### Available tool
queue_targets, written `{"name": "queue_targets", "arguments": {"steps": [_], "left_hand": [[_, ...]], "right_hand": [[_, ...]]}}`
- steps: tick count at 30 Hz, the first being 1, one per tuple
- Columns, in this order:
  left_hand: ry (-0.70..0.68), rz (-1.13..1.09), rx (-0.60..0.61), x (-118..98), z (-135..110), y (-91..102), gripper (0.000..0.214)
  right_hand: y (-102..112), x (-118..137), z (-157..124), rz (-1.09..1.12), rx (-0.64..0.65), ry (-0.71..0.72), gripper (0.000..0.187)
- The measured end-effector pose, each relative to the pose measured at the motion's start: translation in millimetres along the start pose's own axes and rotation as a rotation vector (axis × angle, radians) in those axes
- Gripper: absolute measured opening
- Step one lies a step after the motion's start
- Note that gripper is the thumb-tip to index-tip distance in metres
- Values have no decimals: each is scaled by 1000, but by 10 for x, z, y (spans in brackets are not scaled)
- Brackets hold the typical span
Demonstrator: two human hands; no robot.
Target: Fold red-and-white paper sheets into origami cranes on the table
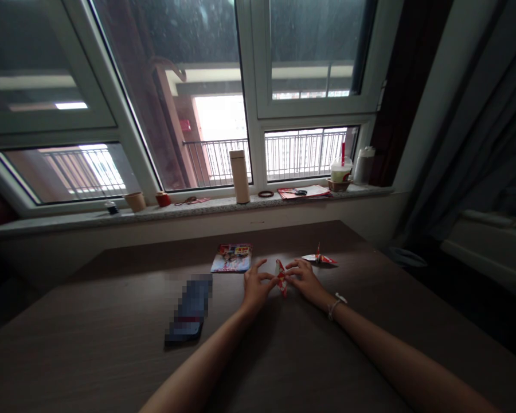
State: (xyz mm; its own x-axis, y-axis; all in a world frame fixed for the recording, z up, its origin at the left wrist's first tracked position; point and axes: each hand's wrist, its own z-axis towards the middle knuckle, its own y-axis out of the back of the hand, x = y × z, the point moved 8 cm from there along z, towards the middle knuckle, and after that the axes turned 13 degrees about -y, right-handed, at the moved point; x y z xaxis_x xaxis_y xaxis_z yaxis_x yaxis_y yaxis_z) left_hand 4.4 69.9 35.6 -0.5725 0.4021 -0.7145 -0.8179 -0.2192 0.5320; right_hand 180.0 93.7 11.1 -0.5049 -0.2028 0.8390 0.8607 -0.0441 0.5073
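Observation:
Between my hands is a small red and white folded paper piece (281, 276), its pointed ends reaching away from me and toward me. My left hand (257, 285) pinches its left side with thumb and forefinger. From the other side, the fingertips of my right hand (306, 280) grip its right edge. A finished paper crane (320, 258) in red and white rests on the table just beyond my right hand. Behind my left hand lies a colourful printed packet (231, 258).
A blurred-out phone (189, 311) lies on the dark table (90, 321) left of my arm. Along the windowsill (189, 209) stand a beige flask (239, 176), a paper cup (135, 201), a drink cup with a red straw (341, 170) and red papers with scissors (303, 192).

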Motion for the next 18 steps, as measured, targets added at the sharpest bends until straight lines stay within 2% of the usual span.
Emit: {"name": "queue_targets", "arguments": {"steps": [5,10,18], "left_hand": [[14,13,17,38,6,-21,2],[62,28,9,92,-10,-45,11],[45,32,7,65,-5,-14,5]], "right_hand": [[14,36,-26,-11,15,7,14],[45,75,-45,10,6,7,17],[35,52,-26,25,10,-16,20]]}}
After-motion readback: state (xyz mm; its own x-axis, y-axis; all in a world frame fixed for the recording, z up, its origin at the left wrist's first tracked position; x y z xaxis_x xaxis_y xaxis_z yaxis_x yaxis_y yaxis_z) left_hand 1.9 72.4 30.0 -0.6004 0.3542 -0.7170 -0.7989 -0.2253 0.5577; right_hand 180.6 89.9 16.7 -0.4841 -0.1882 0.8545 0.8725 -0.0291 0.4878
